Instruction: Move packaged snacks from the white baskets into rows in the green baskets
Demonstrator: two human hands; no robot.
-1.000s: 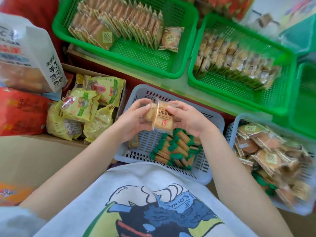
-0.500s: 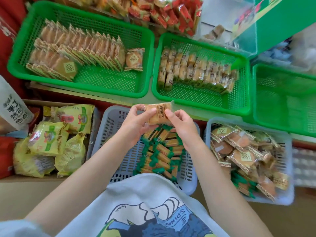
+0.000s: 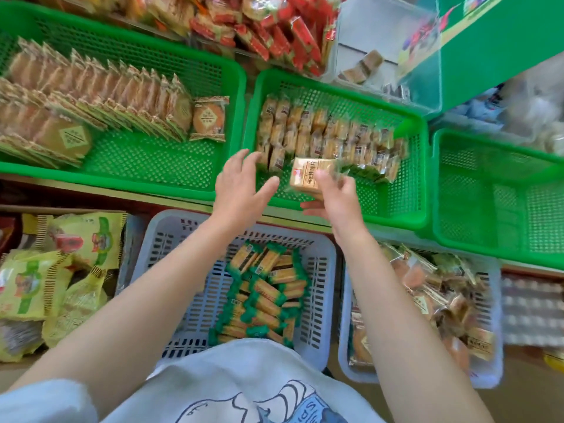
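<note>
Middle green basket [image 3: 406,206] — the landmark — holds rows of small snack packets [image 3: 323,135] along its far side; its near floor is bare mesh. The white basket [image 3: 171,239] just below its near rim still carries a heap of green-ended packets. Both hands, joined over that white basket half a second ago, have risen above the green one and parted. The right hand [image 3: 334,199] alone now pinches the tan packet [image 3: 305,177], just short of the rows. The left hand [image 3: 241,184] has let go — fingers spread, holding nothing. Placement in the row appears imminent.
</note>
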